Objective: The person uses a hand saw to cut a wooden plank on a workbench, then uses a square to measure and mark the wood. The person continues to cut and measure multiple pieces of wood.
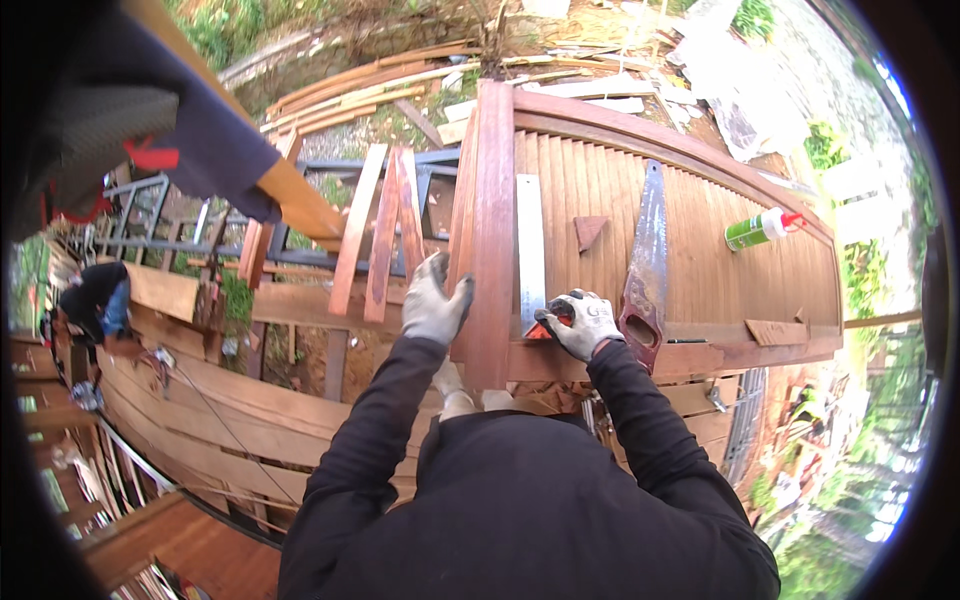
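A louvred wooden panel [690, 290] lies before me, framed in reddish-brown wood, with a thick upright board [493, 220] along its left side. My gloved left hand [437, 303] is beside that board's left edge, thumb and fingers apart; whether it touches is unclear. Closed around an orange-and-black tool [563, 315], my gloved right hand [588, 326] is over the near frame rail. A flat metal rule [530, 240] lies by the board, its lower end close to this hand. Right of it rest a handsaw [650, 235] and a triangular wood offcut [590, 232].
A green-and-white bottle with a red tip [757, 230] lies on the panel, with another offcut [778, 331] at its near right. Loose wooden strips [360, 230] lean left of the board. Another person [95, 305] crouches at far left, near long planks [230, 390].
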Demonstrator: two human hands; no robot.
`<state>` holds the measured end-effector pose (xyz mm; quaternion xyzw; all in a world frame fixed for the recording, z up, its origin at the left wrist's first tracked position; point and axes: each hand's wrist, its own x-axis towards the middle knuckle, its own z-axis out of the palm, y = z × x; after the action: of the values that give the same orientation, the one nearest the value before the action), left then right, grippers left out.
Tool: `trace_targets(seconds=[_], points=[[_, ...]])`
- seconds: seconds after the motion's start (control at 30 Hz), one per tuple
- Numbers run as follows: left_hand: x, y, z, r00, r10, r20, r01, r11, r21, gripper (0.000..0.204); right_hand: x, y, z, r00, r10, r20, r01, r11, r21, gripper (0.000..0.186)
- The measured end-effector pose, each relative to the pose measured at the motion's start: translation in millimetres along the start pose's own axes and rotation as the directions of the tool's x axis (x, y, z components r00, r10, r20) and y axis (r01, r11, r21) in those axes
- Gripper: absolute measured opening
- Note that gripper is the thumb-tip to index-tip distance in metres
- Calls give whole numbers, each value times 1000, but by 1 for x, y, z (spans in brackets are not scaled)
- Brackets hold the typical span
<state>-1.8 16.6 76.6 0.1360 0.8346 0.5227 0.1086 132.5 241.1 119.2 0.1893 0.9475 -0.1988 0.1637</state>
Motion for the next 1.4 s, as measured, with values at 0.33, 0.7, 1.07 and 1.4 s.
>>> trace_targets(seconds=[0.33, 0.7, 1.07, 1.4], points=[[73, 11, 79, 999, -4, 53, -20, 902, 431, 91, 9, -34, 2, 989, 137, -61, -143, 985, -94, 79], [68, 20, 79, 999, -23, 31, 8, 911, 412, 86, 32, -42, -10, 957, 275, 95, -287, 946, 148, 59], [74, 8, 81, 999, -53, 4, 50, 961, 272, 90, 50, 8, 28, 969, 245, -16, -168, 710, 684, 32], [72, 9, 79, 999, -53, 11, 48, 965, 258, 90, 51, -11, 38, 970, 241, -44, -161, 762, 627, 30]])
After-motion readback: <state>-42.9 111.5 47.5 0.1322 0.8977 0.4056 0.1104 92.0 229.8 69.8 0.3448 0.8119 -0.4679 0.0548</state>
